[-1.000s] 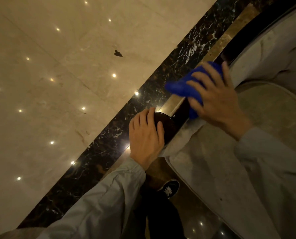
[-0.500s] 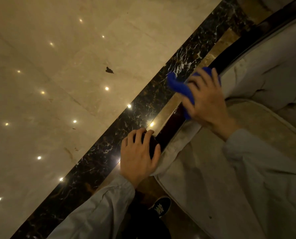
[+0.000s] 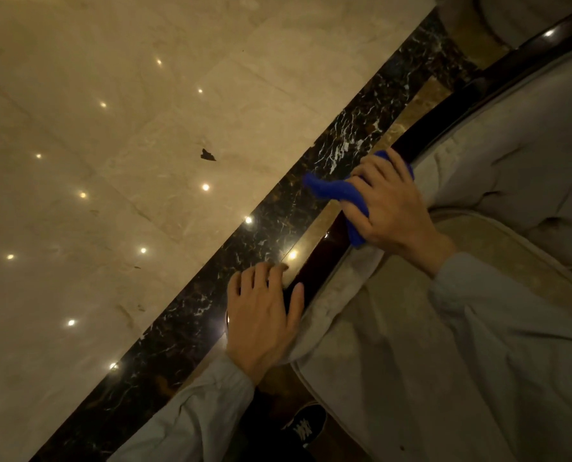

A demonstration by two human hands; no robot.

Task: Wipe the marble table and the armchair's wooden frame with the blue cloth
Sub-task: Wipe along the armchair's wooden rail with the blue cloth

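Note:
The armchair's wooden frame (image 3: pixel 411 143) is a dark glossy rail that runs diagonally from lower centre to upper right. My right hand (image 3: pixel 391 208) presses the blue cloth (image 3: pixel 331 191) around this rail, and a loose end of the cloth sticks out to the left. Lower down, my left hand (image 3: pixel 261 315) lies over the rail's rounded front end, fingers curled around it. The chair's beige seat cushion (image 3: pixel 361 378) and padded back (image 3: pixel 528 145) lie right of the rail. No marble table is in view.
Polished beige marble floor (image 3: pixel 111 161) fills the left side and reflects ceiling lights. A black veined marble strip (image 3: pixel 278 228) runs beside the chair. A small dark chip (image 3: pixel 208 155) marks the floor. My black shoe (image 3: pixel 306 425) shows below the seat.
My right hand has slid the blue cloth a little farther up the rail, away from my left hand. My left hand has stayed on the rail's end. The view has shifted.

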